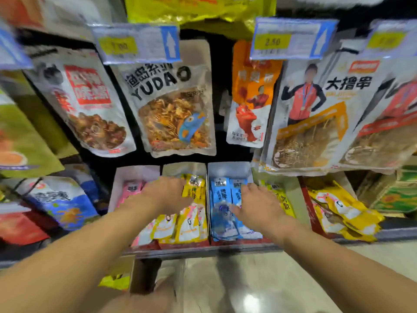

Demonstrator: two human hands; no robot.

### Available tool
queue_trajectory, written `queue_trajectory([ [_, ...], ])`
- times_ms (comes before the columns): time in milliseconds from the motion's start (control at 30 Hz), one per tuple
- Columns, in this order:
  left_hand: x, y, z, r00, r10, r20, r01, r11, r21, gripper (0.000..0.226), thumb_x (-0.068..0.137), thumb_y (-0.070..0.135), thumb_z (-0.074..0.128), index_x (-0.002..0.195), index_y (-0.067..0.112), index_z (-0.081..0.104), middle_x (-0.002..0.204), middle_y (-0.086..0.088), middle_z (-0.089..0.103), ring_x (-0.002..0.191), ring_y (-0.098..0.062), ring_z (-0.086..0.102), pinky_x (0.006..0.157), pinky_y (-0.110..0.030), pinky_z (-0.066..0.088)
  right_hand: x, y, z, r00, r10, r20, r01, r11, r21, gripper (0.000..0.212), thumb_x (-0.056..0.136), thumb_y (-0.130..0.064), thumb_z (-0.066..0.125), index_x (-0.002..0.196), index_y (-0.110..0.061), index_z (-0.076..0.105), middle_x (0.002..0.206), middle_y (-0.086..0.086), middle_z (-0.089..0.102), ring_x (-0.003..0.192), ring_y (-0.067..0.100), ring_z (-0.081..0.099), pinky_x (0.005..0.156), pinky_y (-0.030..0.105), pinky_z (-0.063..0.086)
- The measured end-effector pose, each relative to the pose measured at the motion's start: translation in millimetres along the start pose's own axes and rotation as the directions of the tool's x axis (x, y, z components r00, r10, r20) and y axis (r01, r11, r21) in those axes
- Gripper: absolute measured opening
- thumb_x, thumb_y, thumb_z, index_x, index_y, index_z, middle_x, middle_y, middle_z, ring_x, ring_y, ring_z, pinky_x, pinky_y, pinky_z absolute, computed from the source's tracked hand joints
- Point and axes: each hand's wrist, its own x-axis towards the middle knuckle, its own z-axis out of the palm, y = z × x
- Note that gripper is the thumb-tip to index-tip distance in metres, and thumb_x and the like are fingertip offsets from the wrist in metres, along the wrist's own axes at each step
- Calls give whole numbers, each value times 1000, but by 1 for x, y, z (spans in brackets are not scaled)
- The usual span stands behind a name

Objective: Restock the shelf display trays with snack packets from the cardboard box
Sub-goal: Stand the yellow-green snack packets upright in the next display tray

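Several display trays stand side by side on a low shelf. My left hand lies palm down over the yellow snack packets in the middle tray, next to a tray of pink packets. My right hand rests with spread fingers on the blue snack packets in the tray to the right. More yellow packets show beyond its knuckles. A corner of the cardboard box with a yellow packet inside shows below the shelf edge. The picture is blurred, so finger grip is unclear.
Large snack pouches hang on hooks above the trays, among them a YUDAO pouch and an orange pouch. Price tags jut out overhead. A red-edged tray of yellow packets sits at right. Pale tiled floor lies below.
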Motion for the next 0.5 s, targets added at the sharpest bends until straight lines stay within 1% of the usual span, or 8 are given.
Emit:
queue_trajectory([
  [33, -12, -12, -7, 999, -20, -32, 20, 1000, 16, 64, 91, 62, 47, 143, 23, 45, 131, -8, 63, 121, -30, 58, 95, -39, 51, -3, -17, -11, 1000, -18, -13, 18, 1000, 5, 70, 100, -60, 39, 149, -11, 34, 147, 12, 45, 135, 35, 40, 106, 46, 39],
  [100, -38, -36, -18, 993, -69, -91, 72, 997, 21, 60, 91, 62, 48, 139, 26, 49, 135, -5, 60, 123, -30, 56, 95, -39, 50, -9, -54, -32, 997, -65, -40, 65, 998, 13, 70, 99, -60, 40, 150, -13, 31, 149, 11, 42, 137, 35, 37, 108, 47, 38],
  [233, -87, -81, -26, 971, -163, -173, 161, 987, -22, 59, 90, 64, 46, 139, 33, 47, 138, -1, 55, 125, -30, 50, 98, -39, 45, -20, -130, -63, 984, -163, -70, 164, 986, 13, 66, 98, -59, 43, 145, -14, 36, 145, 10, 43, 135, 34, 38, 109, 49, 36],
  [367, -126, -128, -18, 948, -239, -208, 239, 971, -29, 65, 89, 69, 44, 136, 24, 48, 136, -6, 53, 124, -32, 48, 96, -43, 47, -27, -198, -79, 960, -265, -88, 264, 964, -23, 60, 97, -58, 44, 139, -15, 39, 142, 10, 44, 133, 34, 38, 106, 49, 37],
  [500, -156, -173, -5, 918, -319, -236, 322, 946, -27, 64, 90, 65, 44, 133, 19, 49, 136, -8, 53, 123, -33, 50, 97, -43, 46, -34, -255, -86, 918, -383, -97, 380, 924, -54, 64, 98, -55, 43, 146, -15, 34, 146, 10, 42, 135, 35, 37, 106, 49, 37],
])
